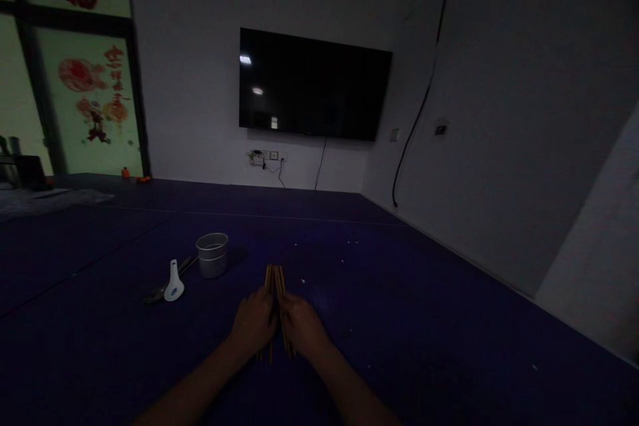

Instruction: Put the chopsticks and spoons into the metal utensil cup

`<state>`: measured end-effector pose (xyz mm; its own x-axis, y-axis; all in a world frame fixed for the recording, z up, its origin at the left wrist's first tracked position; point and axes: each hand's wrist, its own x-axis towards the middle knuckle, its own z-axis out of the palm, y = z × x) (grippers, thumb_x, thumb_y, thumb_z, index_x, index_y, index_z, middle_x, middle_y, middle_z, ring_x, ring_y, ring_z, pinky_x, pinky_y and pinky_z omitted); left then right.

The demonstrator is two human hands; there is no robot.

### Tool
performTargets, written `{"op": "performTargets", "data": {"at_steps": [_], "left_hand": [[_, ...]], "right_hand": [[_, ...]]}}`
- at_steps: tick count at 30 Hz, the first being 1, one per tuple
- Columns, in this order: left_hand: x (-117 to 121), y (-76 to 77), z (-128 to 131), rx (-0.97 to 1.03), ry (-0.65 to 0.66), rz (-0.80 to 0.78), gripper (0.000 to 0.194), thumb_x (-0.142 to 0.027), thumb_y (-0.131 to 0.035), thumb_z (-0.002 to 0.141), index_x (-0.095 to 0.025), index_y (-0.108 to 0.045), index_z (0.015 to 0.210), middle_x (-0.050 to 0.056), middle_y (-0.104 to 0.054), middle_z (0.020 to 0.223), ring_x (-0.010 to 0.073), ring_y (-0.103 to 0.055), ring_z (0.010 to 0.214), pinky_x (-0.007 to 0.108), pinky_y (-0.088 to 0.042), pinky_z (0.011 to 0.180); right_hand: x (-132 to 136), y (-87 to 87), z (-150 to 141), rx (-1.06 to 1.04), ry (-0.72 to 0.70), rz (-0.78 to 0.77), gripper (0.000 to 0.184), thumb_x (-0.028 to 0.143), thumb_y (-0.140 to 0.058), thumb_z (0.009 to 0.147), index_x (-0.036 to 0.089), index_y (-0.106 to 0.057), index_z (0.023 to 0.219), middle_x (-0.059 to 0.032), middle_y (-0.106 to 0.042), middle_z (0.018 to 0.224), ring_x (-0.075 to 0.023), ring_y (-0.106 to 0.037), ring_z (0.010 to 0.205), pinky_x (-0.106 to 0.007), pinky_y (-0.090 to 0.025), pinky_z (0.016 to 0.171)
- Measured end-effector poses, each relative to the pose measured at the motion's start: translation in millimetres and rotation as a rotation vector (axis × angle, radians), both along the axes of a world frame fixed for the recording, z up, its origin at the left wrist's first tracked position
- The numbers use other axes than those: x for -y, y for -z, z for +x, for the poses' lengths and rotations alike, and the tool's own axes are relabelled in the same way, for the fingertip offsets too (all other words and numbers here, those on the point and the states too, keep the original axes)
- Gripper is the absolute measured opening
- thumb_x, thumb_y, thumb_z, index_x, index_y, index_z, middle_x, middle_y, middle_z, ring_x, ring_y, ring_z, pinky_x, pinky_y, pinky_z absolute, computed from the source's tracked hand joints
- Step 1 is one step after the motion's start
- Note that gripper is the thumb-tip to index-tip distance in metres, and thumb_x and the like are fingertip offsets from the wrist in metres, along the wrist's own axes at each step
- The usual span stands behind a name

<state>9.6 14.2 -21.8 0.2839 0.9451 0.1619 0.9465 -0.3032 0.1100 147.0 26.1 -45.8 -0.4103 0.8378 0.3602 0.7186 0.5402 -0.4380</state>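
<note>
Chopsticks point(270, 274), seen from the head camera, stand out as thin yellowish-brown sticks in two bundles, low and near the middle of the view. The bundles come close together at their far ends and spread apart toward the person, like a narrow upside-down V, above a dark blue surface point(409, 319).

The likeliest trouble is a stick slipping out: the near ends already fan unevenly, so a loosened grip could let one drop or leave the ends out of line. Pressing the far ends together at this angle might also make sticks cross or catch. The room is dim, which could make a stray one hard to notice.

The left hand point(254, 319) is closed around one bundle, fingers curled, with stick ends showing beyond and below it. The right hand point(302, 327) is closed in the same way around the other. The hands are side by side, very near each other; whether they touch is too dark to tell, as is the number of sticks in each.

Off to the left, a grey metal cup point(212, 263) stands upright. Just beside it lie a white spoon point(174, 287) and a dark, long-handled utensil point(156, 293), its kind unclear. Small white specks point(303, 281) dot the surface.
</note>
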Motion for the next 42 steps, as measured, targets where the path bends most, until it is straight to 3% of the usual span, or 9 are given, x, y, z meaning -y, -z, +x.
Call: {"op": "performTargets", "data": {"at_steps": [13, 21, 25, 30, 42], "left_hand": [[-0.1, -6.0, 7.2, -0.034, -0.068, 0.005, 0.028, -0.017, -0.036, 0.086, -0.012, -0.061, 0.097, 0.012, -0.06, 0.099, 0.0227, -0.059, 0.094, 0.034, -0.043, 0.079], [1.7, -21.2, -15.0, -0.046, -0.153, 0.024, 0.029, -0.025, -0.037, 0.088, -0.014, -0.063, 0.094, 0.011, -0.06, 0.1, 0.022, -0.06, 0.092, 0.034, -0.043, 0.079], [0.6, -16.6, -22.4, -0.08, -0.174, -0.002, 0.028, -0.023, -0.038, 0.087, -0.014, -0.062, 0.097, 0.012, -0.061, 0.103, 0.0231, -0.06, 0.095, 0.035, -0.044, 0.08], [1.0, -10.3, -20.8, -0.103, -0.153, -0.025, 0.031, -0.018, -0.033, 0.088, -0.013, -0.062, 0.099, 0.013, -0.061, 0.104, 0.0242, -0.059, 0.097, 0.036, -0.043, 0.08], [2.3, -5.4, -13.6, -0.064, -0.045, 0.002, 0.033, -0.022, -0.028, 0.091, -0.016, -0.06, 0.099, 0.013, -0.061, 0.107, 0.0234, -0.057, 0.099, 0.037, -0.041, 0.083]], "right_hand": [[5.5, -6.9, -2.2, -0.032, -0.024, -0.035, 0.039, 0.002, -0.037, 0.079, 0.018, -0.065, 0.102, -0.0079, -0.066, 0.101, -0.0172, -0.061, 0.097, -0.024, -0.043, 0.085], [8.0, -10.3, -3.7, -0.012, -0.02, -0.044, 0.036, 0.003, -0.038, 0.08, 0.018, -0.067, 0.095, -0.0077, -0.066, 0.1, -0.0168, -0.061, 0.097, -0.024, -0.045, 0.085], [7.5, -9.1, -3.6, -0.024, 0.016, -0.012, 0.037, 0.005, -0.038, 0.082, 0.019, -0.066, 0.101, -0.0077, -0.065, 0.106, -0.0172, -0.059, 0.103, -0.026, -0.043, 0.09], [7.0, -8.1, -0.2, 0.043, 0.065, 0.012, 0.036, 0.01, -0.042, 0.083, 0.017, -0.063, 0.111, -0.0103, -0.063, 0.117, -0.0219, -0.051, 0.117, -0.037, -0.032, 0.105], [6.9, -4.0, -3.0, 0.056, -0.006, 0.008, 0.037, 0.015, -0.038, 0.088, 0.016, -0.06, 0.118, -0.0092, -0.058, 0.125, -0.0219, -0.045, 0.123, -0.038, -0.032, 0.106]]}}
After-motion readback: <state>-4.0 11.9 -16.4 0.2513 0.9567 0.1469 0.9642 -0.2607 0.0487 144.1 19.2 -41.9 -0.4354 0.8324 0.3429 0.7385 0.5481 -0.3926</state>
